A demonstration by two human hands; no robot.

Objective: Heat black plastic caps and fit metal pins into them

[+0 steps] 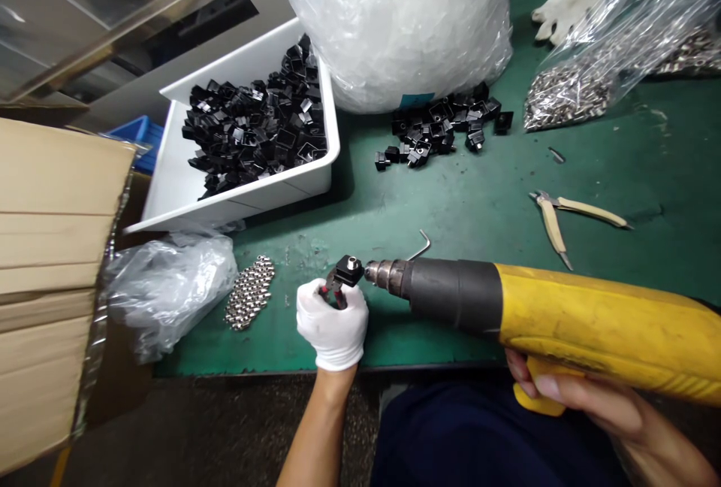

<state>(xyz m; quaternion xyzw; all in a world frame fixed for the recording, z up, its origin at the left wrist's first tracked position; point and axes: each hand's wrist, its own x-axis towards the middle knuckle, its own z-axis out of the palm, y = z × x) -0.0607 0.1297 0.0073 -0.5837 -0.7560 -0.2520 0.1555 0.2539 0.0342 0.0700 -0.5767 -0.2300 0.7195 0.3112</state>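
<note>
In a white glove, my left hand (332, 322) is closed round pliers (339, 296) with red on the handles. A small black plastic part (345, 270) with a silver metal fitting (353, 263) on top is at the pliers' jaws. My bare right hand (574, 389) grips the handle of a yellow and black heat gun (591, 322). Its metal nozzle (387, 275) points left, close beside the black part. Behind the nozzle lies a hex key (421, 245). Several small metal fittings (249, 293) lie in a patch left of my left hand.
A white bin (253, 200) of black parts stands at the back left, near a cardboard box (50, 284). Loose black parts (439, 126) lie before a big plastic bag (405, 28). Cutters (555, 220), a bag of metal fittings (568, 96) and a glove (568, 7) are on the right.
</note>
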